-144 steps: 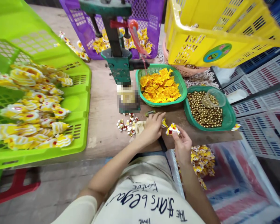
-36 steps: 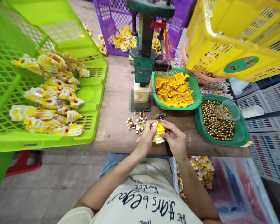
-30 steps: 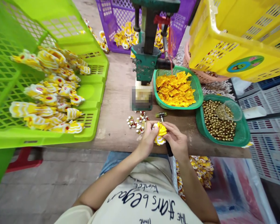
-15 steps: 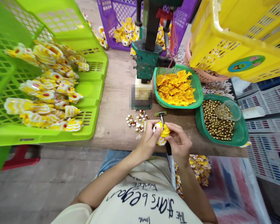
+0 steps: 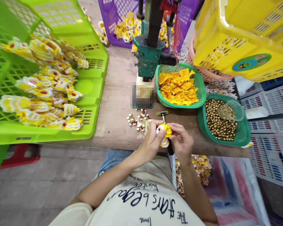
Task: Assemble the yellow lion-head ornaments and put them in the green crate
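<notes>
A small yellow-and-white plastic toy fish [image 5: 164, 131] with a dark eye is held between both hands, above the table's front edge. My left hand [image 5: 151, 139] grips its left side, thumb on the near face. From the right, my right hand [image 5: 182, 141] pinches its yellow part with closed fingertips. Partly hidden behind the toy is a small hammer [image 5: 170, 147], its head toward the press and its black handle toward me. Little red, gold and white pieces [image 5: 139, 120] lie scattered left of the hammer.
A green hand press [image 5: 148, 58] stands ahead. Green baskets hold yellow plastic pieces [image 5: 176, 88] and gold beads [image 5: 219, 122]. A lime crate [image 5: 91, 110] of toy parts is at left, a purple crate [image 5: 108, 28] behind, and a yellow crate [image 5: 240, 40] at right.
Both hands stay on the toy fish, which is tilted slightly differently, with more of its yellow top showing. The view has shifted a little.
</notes>
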Available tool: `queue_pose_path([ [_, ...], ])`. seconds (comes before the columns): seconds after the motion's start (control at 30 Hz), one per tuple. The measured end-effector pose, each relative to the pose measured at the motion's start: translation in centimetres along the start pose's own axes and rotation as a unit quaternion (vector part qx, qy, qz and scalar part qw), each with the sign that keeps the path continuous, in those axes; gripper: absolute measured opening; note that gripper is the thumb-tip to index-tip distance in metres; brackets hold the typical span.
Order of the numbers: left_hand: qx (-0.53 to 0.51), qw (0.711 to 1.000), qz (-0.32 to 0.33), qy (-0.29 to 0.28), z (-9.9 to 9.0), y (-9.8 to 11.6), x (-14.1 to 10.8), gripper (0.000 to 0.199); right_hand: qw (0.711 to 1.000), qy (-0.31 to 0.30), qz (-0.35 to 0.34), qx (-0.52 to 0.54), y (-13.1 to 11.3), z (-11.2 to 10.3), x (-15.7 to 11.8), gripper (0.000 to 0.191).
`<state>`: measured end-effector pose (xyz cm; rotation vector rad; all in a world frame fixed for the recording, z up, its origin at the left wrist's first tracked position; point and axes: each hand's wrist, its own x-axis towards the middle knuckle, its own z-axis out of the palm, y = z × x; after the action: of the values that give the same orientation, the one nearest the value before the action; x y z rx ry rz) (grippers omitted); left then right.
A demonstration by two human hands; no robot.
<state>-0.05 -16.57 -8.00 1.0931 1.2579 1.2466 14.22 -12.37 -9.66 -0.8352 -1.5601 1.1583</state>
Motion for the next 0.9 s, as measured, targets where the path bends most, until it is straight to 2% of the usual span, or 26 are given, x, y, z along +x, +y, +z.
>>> queue_pose_path([
  [0.57,0.045,0.999,0.014,0.005,0.09,0.10,0.16,0.046,1.000,0.015,-0.006,-0.013,0.10,0.28,-0.11,0.024],
  [0.9,0.022,0.997,-0.014,-0.070,-0.87,-0.04,0.49,0.050,0.999,-0.015,0.010,-0.034,0.08,-0.25,0.24,0.022],
])
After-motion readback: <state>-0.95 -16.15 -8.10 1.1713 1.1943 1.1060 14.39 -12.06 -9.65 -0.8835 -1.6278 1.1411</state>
